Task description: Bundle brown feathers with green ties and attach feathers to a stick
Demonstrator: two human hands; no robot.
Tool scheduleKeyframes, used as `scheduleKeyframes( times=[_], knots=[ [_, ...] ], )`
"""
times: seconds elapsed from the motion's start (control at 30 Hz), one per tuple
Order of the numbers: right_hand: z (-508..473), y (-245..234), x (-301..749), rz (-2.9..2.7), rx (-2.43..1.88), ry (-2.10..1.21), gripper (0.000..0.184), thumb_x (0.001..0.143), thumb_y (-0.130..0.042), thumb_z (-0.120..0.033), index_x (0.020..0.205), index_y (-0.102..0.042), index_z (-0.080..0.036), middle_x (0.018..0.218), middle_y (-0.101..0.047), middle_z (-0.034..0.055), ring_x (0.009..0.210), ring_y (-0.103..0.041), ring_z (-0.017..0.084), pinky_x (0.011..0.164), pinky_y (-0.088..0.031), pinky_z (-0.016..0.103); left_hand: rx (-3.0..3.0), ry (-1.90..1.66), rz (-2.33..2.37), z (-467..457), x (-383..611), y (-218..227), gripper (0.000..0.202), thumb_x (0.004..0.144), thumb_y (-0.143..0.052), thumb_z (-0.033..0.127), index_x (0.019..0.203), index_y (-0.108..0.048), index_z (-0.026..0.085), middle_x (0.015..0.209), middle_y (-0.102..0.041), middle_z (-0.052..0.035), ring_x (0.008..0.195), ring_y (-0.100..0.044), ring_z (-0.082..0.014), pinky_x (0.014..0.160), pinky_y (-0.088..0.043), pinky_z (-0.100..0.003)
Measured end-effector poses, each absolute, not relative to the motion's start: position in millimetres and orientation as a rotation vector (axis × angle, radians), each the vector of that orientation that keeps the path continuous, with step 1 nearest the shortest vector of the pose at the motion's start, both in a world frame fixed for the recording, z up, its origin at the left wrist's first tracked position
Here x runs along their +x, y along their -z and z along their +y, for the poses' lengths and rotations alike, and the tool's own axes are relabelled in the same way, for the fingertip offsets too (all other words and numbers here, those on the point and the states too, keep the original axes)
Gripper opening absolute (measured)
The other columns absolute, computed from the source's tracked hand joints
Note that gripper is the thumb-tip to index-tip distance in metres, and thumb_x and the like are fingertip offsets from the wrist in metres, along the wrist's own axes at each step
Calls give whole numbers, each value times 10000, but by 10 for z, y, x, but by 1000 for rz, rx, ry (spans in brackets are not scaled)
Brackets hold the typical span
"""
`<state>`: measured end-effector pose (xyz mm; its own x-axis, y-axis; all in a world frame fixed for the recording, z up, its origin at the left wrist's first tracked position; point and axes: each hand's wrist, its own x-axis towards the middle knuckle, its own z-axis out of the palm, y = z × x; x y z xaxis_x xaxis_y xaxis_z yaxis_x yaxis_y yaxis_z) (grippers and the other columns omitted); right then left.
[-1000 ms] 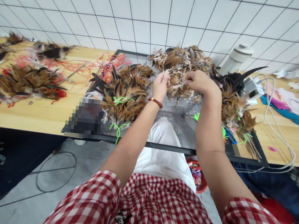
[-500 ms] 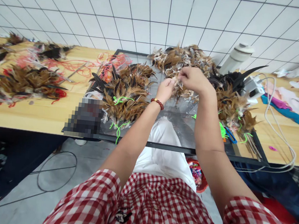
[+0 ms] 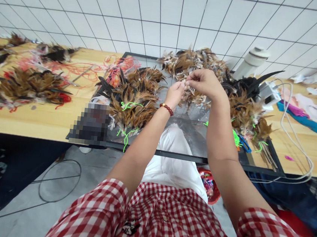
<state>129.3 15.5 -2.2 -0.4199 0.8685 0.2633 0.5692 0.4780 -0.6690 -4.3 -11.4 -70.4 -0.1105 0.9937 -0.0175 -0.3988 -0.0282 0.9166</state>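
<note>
My left hand, with a red bead bracelet on the wrist, and my right hand meet fingertip to fingertip above a glass-topped frame. Both hands pinch small brown and white feathers that hang below the fingers. A loose heap of brown feathers lies just behind the hands. Bundles of brown feathers tied with green cord lie to the left of my left hand. More tied feathers lie to the right of my right arm.
Blue-handled scissors lie by the right bundles. A white cylinder and a white box with cable stand at the back right. Feather piles with red cord cover the left of the wooden table. A red basket sits below.
My hands were apart a second ago and have come together. The right hand has moved left and slightly up, and its fingertips now meet those of the left.
</note>
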Motion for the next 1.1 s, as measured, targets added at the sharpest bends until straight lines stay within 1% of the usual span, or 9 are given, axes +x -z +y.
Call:
scheduleKeyframes(
  times=[0.2,0.3,0.37,0.5,0.6,0.67,0.83,1.0,1.1],
  knots=[
    [197,51,1313,-2126,-1236,-624,85,843,-713,-253,834,-722,-168,840,-714,61,901,-634,211,827,-492,329,802,-1429,929,-128,-14,694,385,934,-726,490,754,-566,190,551,-392,64,493,-380,-59,519,-354,-201],
    [297,122,1373,-2069,-1281,-493,138,889,-666,-263,914,-749,-155,888,-732,79,941,-656,228,855,-499,338,762,-1469,946,-88,-38,712,421,928,-699,573,780,-570,201,554,-367,66,496,-405,-65,523,-385,-204],
    [381,201,1431,-2097,-1378,-399,131,878,-675,-238,911,-766,-149,894,-748,99,946,-670,246,882,-504,359,733,-1512,973,-51,-72,729,441,931,-679,601,782,-564,202,554,-351,69,490,-396,-60,517,-379,-196],
    [499,396,1493,-2238,-1703,-286,76,787,-744,-173,835,-794,-145,876,-777,136,937,-701,284,875,-519,370,695,-1556,1010,2,-130,759,460,946,-659,604,757,-549,200,529,-319,79,461,-347,-50,488,-337,-182],
    [522,513,1460,-2266,-1860,-255,121,795,-753,-220,886,-819,-176,939,-803,109,960,-722,266,840,-518,320,682,-1565,1014,11,-131,767,460,961,-653,578,732,-536,196,519,-315,82,451,-329,-47,484,-322,-179],
    [527,553,1438,-2307,-1895,-258,138,802,-738,-207,909,-822,-184,965,-811,93,976,-729,257,832,-510,300,665,-1572,1016,13,-122,767,456,967,-659,546,713,-523,194,520,-310,83,452,-328,-46,491,-316,-182],
    [540,487,1462,-2274,-1692,-249,159,846,-655,-148,917,-796,-157,1000,-802,111,1011,-717,274,917,-509,338,625,-1615,1006,40,-132,772,432,973,-671,485,696,-515,191,534,-332,78,469,-359,-54,517,-321,-197],
    [528,369,1480,-2156,-1458,-240,237,929,-604,-256,1051,-788,-169,1014,-785,95,973,-698,256,973,-505,387,584,-1717,977,72,-184,785,445,959,-672,530,712,-510,198,545,-327,81,469,-360,-50,509,-322,-188],
    [566,384,1518,-2152,-1448,-130,287,973,-552,-299,1107,-779,-187,1116,-765,129,1075,-683,304,1011,-501,441,572,-1754,970,83,-208,789,437,962,-651,567,751,-540,200,561,-359,74,484,-398,-52,518,-344,-183]
  ],
)
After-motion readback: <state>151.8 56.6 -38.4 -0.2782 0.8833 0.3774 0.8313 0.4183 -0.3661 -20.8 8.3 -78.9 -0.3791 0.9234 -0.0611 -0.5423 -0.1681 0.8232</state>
